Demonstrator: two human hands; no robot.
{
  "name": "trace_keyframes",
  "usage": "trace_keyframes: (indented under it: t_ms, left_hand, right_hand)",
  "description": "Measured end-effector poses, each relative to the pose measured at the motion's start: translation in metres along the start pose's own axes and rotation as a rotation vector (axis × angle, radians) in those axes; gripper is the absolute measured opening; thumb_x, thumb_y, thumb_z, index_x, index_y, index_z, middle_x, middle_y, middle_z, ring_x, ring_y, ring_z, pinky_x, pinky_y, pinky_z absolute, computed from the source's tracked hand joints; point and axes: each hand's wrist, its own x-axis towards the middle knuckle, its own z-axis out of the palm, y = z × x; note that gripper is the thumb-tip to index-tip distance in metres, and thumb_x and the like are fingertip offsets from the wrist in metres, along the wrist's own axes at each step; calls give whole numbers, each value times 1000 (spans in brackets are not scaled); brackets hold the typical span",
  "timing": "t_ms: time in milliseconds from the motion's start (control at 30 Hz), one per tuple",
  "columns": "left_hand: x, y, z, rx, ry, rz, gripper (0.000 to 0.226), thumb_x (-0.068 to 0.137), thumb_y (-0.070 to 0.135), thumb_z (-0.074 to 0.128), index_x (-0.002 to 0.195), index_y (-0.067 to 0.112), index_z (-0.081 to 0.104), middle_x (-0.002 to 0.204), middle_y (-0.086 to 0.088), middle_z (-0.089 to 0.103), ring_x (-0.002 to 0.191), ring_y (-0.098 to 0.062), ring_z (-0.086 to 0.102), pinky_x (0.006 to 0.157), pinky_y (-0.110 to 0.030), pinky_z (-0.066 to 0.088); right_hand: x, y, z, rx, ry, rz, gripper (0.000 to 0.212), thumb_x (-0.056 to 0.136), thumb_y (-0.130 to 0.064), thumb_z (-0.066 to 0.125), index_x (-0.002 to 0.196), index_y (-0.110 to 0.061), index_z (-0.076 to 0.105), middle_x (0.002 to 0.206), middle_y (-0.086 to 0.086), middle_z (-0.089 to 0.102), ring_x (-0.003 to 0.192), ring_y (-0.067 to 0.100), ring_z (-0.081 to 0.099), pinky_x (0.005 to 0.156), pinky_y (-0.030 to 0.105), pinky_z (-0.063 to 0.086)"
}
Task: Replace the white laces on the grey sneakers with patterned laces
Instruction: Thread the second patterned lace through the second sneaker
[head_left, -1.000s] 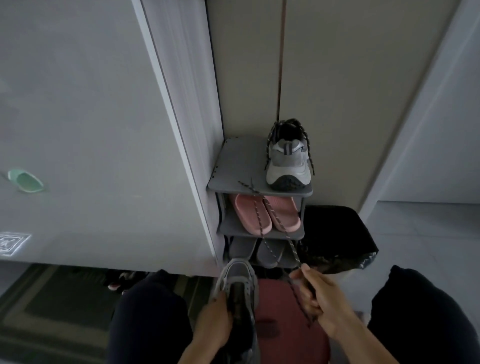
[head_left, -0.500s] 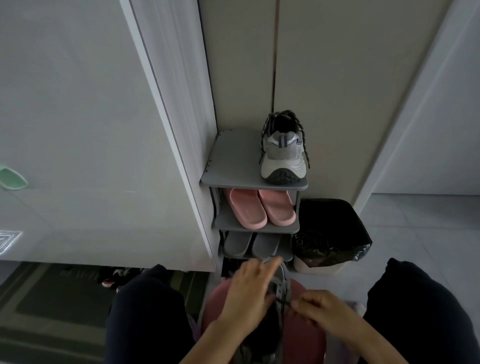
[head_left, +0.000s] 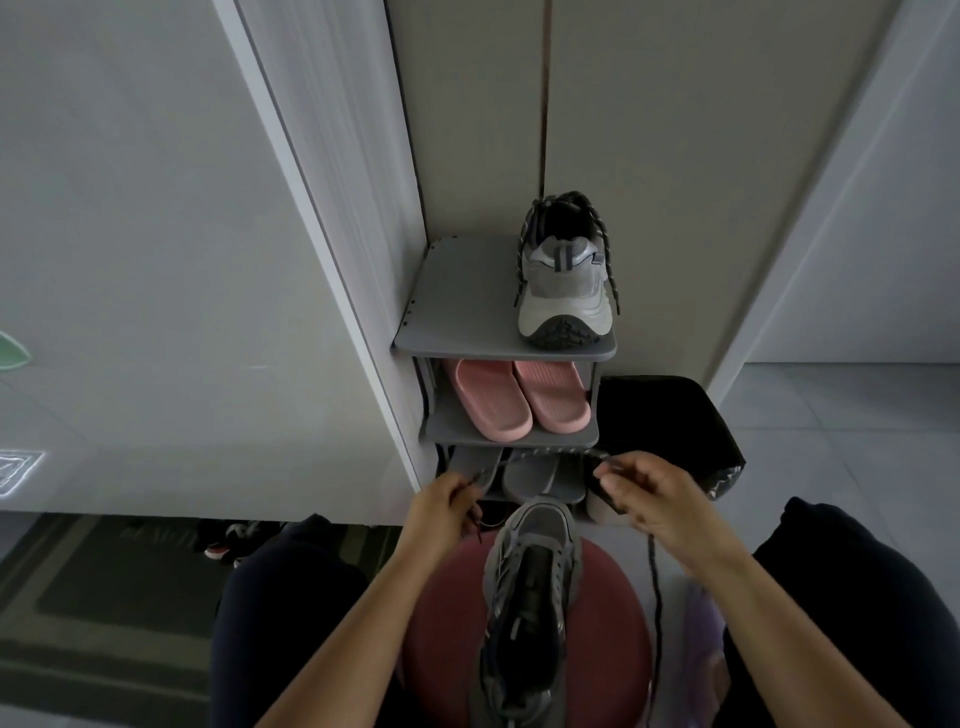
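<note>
1. grey sneaker (head_left: 530, 587): lies on the red stool (head_left: 447, 623) between the person's knees, with its toe toward the shoe rack (head_left: 457, 301) and its heel at the stool's near edge. The eyelets are in shadow and the lacing cannot be made out.
2. patterned lace (head_left: 550, 453): dark with pale flecks, stretched in a shallow arc between both hands, above and beyond the sneaker's toe. One length drops from the right hand past the stool's right edge.
3. left hand (head_left: 447, 512): fingers curled, pinching the left part of the lace.
4. right hand (head_left: 654, 499): thumb and fingers closed on the lace.
5. second sneaker (head_left: 563, 280): upright at the right edge of the rack's top shelf, heel toward the camera. It is already fitted with a patterned lace, whose ends hang down both sides.
6. pink slippers (head_left: 519, 400): a pair on the middle shelf.
7. grey slippers (head_left: 530, 475): a pair on the bottom shelf, partly hidden by the lace and hands.
8. black bag (head_left: 670, 426): on the floor, just right of the rack.
</note>
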Motion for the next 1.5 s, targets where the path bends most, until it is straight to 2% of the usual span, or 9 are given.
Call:
trace_keyframes:
  t_ms: [167,267,367,533,633,733,900,1133,1500]
  left_hand:
    - [-3,-6,19,-426,-84,-213,14,90,-8,49,87,5,54,74,-10,61,54,-11,63,53,-18,53]
    - [-2,-10,31,-368,-107,-211,18,88,-11,51,82,6,53,73,-8,61,49,-5,62,51,-16,52]
    - [3,-18,37,-224,-52,-176,23,86,-6,57,74,13,52,67,-5,59,46,-3,59,47,-16,47]
    - [7,-31,35,-45,93,-86,26,85,5,61,71,23,51,67,4,57,60,-11,58,62,-28,49]
    - [6,-33,37,-104,27,-92,22,85,5,63,73,21,53,67,2,57,61,-12,60,62,-24,49]
    - [6,-37,42,-158,-31,-98,13,83,4,65,79,16,60,71,-1,61,67,-13,60,66,-21,50]
    - [5,-37,45,-154,-92,-95,18,83,-5,61,79,13,62,69,3,61,61,-5,57,57,-9,47]
    - [15,-31,51,-66,-100,-63,30,81,-1,64,73,25,53,73,3,59,69,-9,56,61,-16,46]
    - [21,-28,38,161,-155,26,14,82,6,63,84,18,56,80,0,59,75,-13,57,71,-23,47]
  right_hand:
    - [15,48,40,-326,-131,121,22,89,-18,58,87,4,59,78,8,56,70,12,50,63,25,37]
    - [20,61,59,-463,-201,166,25,88,-22,59,65,-16,51,66,-3,50,60,6,45,55,19,32]
    - [24,63,70,-591,-214,224,36,86,-23,58,55,-19,40,56,-5,40,50,6,38,48,20,27]
    - [20,67,80,-627,-131,228,16,83,-26,61,77,-11,61,83,6,64,76,18,60,62,28,42]
    - [17,74,83,-610,-71,191,18,82,-22,61,87,-6,63,91,8,61,80,20,60,61,25,42]
    - [16,77,84,-610,-27,137,11,84,-21,61,82,-16,52,89,2,53,74,15,51,51,15,32]
    - [18,80,86,-695,-12,133,17,86,-28,60,85,-12,63,88,1,50,75,16,51,60,26,36]
    - [17,82,90,-676,51,102,16,86,-24,61,86,-8,64,89,0,48,75,15,50,61,25,39]
    - [17,83,87,-667,13,103,17,86,-22,61,86,-6,65,89,2,44,70,14,44,50,13,29]
